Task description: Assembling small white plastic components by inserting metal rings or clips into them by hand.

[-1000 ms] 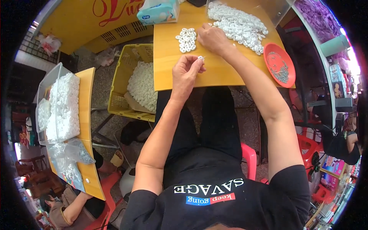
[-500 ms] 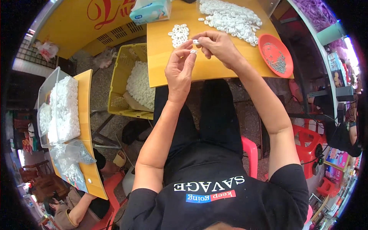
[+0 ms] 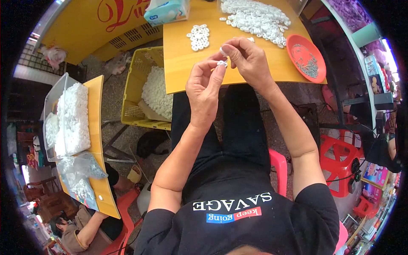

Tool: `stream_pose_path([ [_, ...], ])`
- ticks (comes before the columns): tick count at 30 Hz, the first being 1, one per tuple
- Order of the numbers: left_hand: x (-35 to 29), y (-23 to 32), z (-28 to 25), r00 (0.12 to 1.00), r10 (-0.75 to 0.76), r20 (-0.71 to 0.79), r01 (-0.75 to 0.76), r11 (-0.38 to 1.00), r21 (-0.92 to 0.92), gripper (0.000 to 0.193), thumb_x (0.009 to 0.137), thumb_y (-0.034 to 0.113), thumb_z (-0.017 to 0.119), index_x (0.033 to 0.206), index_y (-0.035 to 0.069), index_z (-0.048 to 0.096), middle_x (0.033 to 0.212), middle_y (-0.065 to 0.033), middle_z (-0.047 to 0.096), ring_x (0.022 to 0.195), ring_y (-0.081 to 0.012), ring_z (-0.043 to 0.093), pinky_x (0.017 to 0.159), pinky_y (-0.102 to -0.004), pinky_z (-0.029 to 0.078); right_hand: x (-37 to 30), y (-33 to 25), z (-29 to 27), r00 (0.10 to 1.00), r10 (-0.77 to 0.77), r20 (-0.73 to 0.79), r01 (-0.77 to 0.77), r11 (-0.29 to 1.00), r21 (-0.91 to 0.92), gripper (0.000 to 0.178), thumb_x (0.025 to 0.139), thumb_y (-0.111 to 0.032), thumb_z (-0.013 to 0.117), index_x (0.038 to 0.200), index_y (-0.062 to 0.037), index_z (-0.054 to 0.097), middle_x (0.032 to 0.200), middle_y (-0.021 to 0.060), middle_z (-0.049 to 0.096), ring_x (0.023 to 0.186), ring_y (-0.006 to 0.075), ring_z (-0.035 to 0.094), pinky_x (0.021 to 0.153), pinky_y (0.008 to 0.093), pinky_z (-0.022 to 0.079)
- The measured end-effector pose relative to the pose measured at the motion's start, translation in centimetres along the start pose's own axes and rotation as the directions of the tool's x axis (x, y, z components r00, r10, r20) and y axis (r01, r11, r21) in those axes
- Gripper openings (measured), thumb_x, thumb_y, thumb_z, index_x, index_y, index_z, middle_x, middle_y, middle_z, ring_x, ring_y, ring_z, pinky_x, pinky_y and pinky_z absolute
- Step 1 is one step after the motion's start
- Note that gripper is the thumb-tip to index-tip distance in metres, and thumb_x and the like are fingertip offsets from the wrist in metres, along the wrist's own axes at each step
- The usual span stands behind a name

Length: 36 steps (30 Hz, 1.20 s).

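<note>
Head view: two hands (image 3: 204, 87) (image 3: 250, 61), one white piece (image 3: 221, 63).

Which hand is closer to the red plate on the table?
The right hand. It is just left of the red plate, with a gap between them. The left hand is further left, beyond the right hand, holding a small white piece.

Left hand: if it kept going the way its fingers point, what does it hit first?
The left hand points up-right, its fingertips pinching a small white piece. Straight on, it would first meet the right hand, whose fingers already close on that piece. Beyond lies the yellow table, though depth is unclear.
</note>
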<state>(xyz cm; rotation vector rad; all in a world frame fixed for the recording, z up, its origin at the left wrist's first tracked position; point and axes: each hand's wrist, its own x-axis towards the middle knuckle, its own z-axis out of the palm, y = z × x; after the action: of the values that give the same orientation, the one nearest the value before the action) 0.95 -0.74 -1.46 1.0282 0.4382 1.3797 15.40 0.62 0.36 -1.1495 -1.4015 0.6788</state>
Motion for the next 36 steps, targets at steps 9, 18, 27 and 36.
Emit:
stream_pose_path([
  [9, -0.1, 1.4, 0.2, 0.972, -0.225, -0.064, 0.221, 0.974, -0.056, 0.011, 0.096, 0.007, 0.060, 0.104, 0.001, 0.058, 0.101, -0.0087, 0.065, 0.089, -0.0151, 0.062, 0.085, -0.0321, 0.051, -1.0, -1.5, -0.8, 0.981, 0.178, 0.070, -0.191, 0.929, 0.316, 0.022, 0.095, -0.014, 0.064, 0.106, 0.0048, 0.066, 0.082, 0.0041, 0.066, 0.064, 0.0064, 0.058, 0.058, 0.0206, 0.048],
  [18, 0.3, 1.5, 0.6, 0.962, -0.258, -0.090, 0.248, 0.963, -0.108, 0.013, 0.094, 0.009, 0.063, 0.100, -0.001, 0.057, 0.087, -0.0048, 0.061, 0.076, -0.0096, 0.059, 0.072, -0.0243, 0.051, -1.5, -2.1, -1.1, 0.978, 0.180, 0.103, -0.203, 0.933, 0.298, 0.023, 0.095, -0.013, 0.064, 0.110, 0.0041, 0.067, 0.087, 0.0042, 0.065, 0.065, 0.0064, 0.058, 0.060, 0.0199, 0.049],
  [27, 0.6, 1.5, 0.7, 0.953, -0.283, -0.105, 0.279, 0.959, -0.052, 0.015, 0.094, 0.012, 0.064, 0.098, 0.000, 0.058, 0.086, -0.0050, 0.062, 0.073, -0.0101, 0.060, 0.071, -0.0252, 0.052, -1.5, -2.0, -1.3, 0.978, 0.196, 0.074, -0.210, 0.925, 0.317, 0.023, 0.094, -0.014, 0.064, 0.109, 0.0033, 0.067, 0.085, 0.0024, 0.064, 0.065, 0.0053, 0.057, 0.060, 0.0194, 0.048],
  [36, 0.9, 1.3, 0.3, 0.941, -0.324, -0.098, 0.327, 0.945, 0.010, 0.015, 0.093, 0.012, 0.065, 0.097, -0.001, 0.059, 0.086, -0.0046, 0.062, 0.072, -0.0089, 0.059, 0.068, -0.0235, 0.051, -1.6, -1.7, -1.4, 0.987, 0.152, 0.043, -0.158, 0.966, 0.205, 0.022, 0.095, -0.013, 0.063, 0.109, 0.0032, 0.067, 0.080, 0.0003, 0.065, 0.065, 0.0043, 0.057, 0.059, 0.0188, 0.048],
])
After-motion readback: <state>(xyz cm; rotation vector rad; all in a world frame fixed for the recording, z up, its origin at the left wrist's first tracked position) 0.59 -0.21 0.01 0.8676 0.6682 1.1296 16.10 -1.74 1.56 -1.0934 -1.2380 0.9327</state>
